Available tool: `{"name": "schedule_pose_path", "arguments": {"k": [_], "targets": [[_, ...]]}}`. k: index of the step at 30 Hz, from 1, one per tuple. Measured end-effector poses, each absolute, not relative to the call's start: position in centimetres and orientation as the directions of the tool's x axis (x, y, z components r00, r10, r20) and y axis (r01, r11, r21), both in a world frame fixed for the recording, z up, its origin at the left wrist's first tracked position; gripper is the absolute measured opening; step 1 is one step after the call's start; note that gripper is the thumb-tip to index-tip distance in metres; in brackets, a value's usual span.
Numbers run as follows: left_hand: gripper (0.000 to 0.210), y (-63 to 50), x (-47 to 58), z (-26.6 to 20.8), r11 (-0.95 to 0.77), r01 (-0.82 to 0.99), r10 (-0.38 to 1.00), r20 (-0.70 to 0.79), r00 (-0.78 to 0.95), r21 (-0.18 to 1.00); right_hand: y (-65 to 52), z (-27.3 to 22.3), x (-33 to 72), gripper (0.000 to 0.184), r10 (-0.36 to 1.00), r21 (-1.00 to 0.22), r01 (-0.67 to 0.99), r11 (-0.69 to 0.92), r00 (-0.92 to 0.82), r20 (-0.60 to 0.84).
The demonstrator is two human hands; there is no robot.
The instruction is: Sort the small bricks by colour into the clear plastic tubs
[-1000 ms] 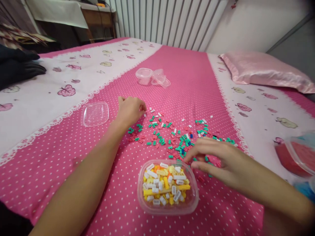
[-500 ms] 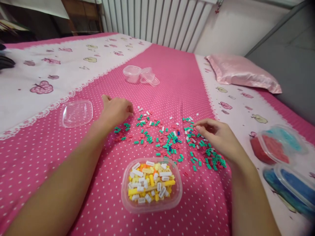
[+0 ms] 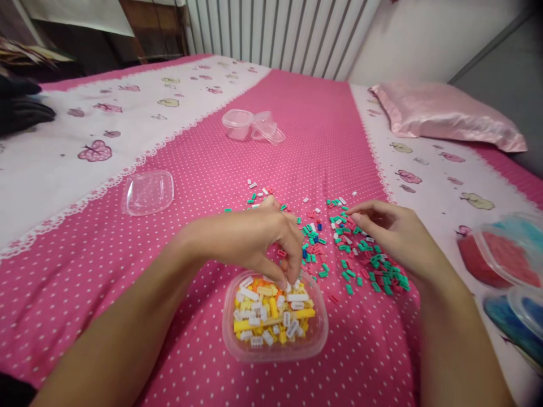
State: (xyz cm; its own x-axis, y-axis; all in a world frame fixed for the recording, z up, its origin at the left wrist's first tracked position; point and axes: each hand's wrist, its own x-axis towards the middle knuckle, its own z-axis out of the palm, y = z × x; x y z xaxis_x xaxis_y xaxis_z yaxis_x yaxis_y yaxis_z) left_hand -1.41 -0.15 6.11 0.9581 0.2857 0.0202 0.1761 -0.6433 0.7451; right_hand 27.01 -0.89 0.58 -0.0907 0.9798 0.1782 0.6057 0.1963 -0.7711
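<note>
The left hand [image 3: 271, 237] hides some scattered bricks [image 3: 311, 229] and part of the tub's [image 3: 275, 355] far rim; whether it or the right hand [image 3: 384, 229] pinches a brick is too small to tell. Toward the bed's [image 3: 314, 107] right edge, a blue-filled container [image 3: 507, 320] is cut off; toward its left edge, a dark, blurred bundle [image 3: 25, 110].

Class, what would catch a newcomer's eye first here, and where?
The clear tub of yellow and white bricks, front and centre, with the left hand over its far edge. Beyond it, green and red pieces lie scattered on the pink dotted cloth, the right hand close by. A shiny pink pillow lies back right.
</note>
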Motion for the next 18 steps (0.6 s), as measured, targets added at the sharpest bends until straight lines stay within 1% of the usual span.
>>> {"name": "schedule_pose_path", "arguments": {"k": [4, 8, 10, 12, 13, 14, 16, 18], "targets": [[0.007, -0.4, -0.9, 5.7, -0.699, 0.237, 0.329, 0.008, 0.944, 0.674, -0.7, 0.4, 26.9, 0.020, 0.979, -0.775, 0.598, 0.204, -0.111, 0.172], [0.007, -0.5, -0.8, 5.6, -0.723, 0.245, 0.310, -0.013, 0.951, 0.646, -0.7, 0.5, 26.8, 0.021, 0.977, -0.768, 0.604, 0.212, -0.111, 0.183], [0.009, -0.1, -1.3, 5.6, -0.733, 0.253, 0.323, -0.004, 0.947, 0.631, -0.8, 0.6, 26.8, 0.021, 0.976, -0.769, 0.602, 0.215, -0.109, 0.188], [0.012, 0.6, -2.2, 5.6, -0.746, 0.313, 0.416, 0.044, 0.908, 0.587, -0.8, 0.7, 26.7, 0.020, 0.975, -0.763, 0.609, 0.219, -0.108, 0.194], [0.014, 1.1, -2.7, 5.5, -0.746, 0.378, 0.499, 0.086, 0.862, 0.548, -0.8, 0.7, 26.7, 0.019, 0.974, -0.755, 0.616, 0.224, -0.110, 0.199], [0.016, 1.6, -3.2, 5.3, -0.735, 0.461, 0.591, 0.135, 0.796, 0.498, -0.7, 0.6, 26.5, 0.018, 0.972, -0.745, 0.626, 0.232, -0.113, 0.208], [0.017, 2.6, -3.9, 4.7, -0.656, 0.650, 0.750, 0.240, 0.616, 0.383, -0.6, 0.4, 26.1, 0.016, 0.964, -0.704, 0.662, 0.256, -0.127, 0.232], [0.018, 3.4, -4.1, 3.9, -0.543, 0.790, 0.831, 0.316, 0.457, 0.285, -0.5, 0.0, 25.2, 0.015, 0.952, -0.622, 0.729, 0.287, -0.146, 0.268]]}}
